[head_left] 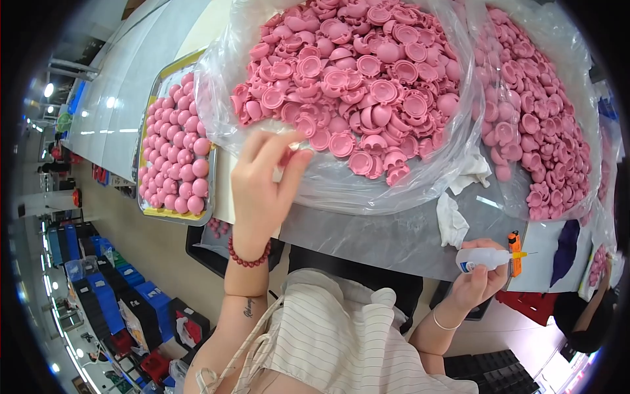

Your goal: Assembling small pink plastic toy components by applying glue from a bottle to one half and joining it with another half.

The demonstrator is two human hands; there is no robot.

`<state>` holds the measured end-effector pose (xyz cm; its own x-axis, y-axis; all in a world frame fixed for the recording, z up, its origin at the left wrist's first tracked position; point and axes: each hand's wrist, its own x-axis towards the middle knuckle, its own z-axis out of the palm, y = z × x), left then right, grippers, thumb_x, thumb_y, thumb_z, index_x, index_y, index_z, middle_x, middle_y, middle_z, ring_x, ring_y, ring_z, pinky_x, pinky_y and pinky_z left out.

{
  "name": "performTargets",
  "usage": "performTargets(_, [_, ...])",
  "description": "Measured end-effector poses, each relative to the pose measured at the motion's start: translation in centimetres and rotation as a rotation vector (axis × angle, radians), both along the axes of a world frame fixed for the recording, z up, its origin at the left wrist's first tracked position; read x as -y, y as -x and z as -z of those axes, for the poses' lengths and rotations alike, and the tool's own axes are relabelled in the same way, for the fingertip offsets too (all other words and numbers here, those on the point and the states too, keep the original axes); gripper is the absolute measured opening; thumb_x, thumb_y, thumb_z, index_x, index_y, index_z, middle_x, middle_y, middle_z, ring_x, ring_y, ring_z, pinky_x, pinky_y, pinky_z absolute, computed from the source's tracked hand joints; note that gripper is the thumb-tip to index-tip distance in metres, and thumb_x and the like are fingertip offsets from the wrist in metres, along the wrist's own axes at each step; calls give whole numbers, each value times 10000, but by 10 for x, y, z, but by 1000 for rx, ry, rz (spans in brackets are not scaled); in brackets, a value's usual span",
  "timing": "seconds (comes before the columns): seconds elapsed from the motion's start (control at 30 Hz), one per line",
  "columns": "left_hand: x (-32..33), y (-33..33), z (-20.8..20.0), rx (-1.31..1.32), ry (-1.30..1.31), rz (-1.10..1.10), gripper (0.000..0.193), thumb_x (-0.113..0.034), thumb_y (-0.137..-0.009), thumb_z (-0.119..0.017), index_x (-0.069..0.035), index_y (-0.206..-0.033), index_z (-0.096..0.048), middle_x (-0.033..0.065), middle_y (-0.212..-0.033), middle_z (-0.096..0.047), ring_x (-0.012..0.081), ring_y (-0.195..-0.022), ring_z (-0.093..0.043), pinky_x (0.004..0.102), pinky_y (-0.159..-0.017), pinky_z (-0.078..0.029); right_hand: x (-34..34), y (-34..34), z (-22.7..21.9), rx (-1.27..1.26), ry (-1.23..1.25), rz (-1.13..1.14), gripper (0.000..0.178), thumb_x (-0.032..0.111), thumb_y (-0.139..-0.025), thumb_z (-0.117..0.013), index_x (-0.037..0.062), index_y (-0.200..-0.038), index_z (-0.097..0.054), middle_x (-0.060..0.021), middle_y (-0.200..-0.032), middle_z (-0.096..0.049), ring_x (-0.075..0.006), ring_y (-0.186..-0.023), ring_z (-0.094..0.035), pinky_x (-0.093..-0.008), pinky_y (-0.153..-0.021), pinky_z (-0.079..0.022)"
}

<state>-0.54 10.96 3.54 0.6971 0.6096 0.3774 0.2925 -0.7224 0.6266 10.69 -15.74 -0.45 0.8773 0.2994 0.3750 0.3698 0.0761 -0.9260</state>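
- Cream garment (344, 338) with thin dark stripes, the fabric falling in soft gathers
- Slim pale cords (252, 341) looped at its left side
- Dark-red bracelet (249, 264) of round beads, left wrist
- Thin, smooth bangle (443, 327), right forearm
- Small dark script-like tattoo (249, 307), left arm

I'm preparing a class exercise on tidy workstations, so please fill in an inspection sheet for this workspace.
Surface: grey tabletop, partly covered.
Job's things: pink half-shells heaped in a clear plastic bag; a second heap in plastic at right; pink balls in a tray at left; white bottle with a yellow needle tip.
Clutter: crumpled white tissue; dark purple cloth.
Hands: right hand grips the bottle; left hand is at the bag's near-left side, fingers curled, contents unclear.
Cables: nothing seen.
Surroundings: blue crates at left; another person, partly visible, far right.
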Motion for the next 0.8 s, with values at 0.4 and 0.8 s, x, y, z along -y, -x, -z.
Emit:
performTargets(0.4, [97,-10,22,100,1439,914,104,1,-817,-466,1,-834,-569,69,-801,-570,110,-720,-554,207,-599,-411,-22,38,-20,-255,-274,-77,432,403,-774,-533,11,-928,-435,-45,-559,-437,-122,-484,-389,-233,-425,-290])
performTargets(0.8, [111,0,21,354,1603,675,538,-96,-756,-620,33,-1197,-341,285,-1123,-465,229,-869,-589,324,-767,-491,-9,23,-34,311,-213,-141,562,531,-757,-517,-17,-879,-554,-74,-777,-478,-132,-558,-374,-233,-412,-245])
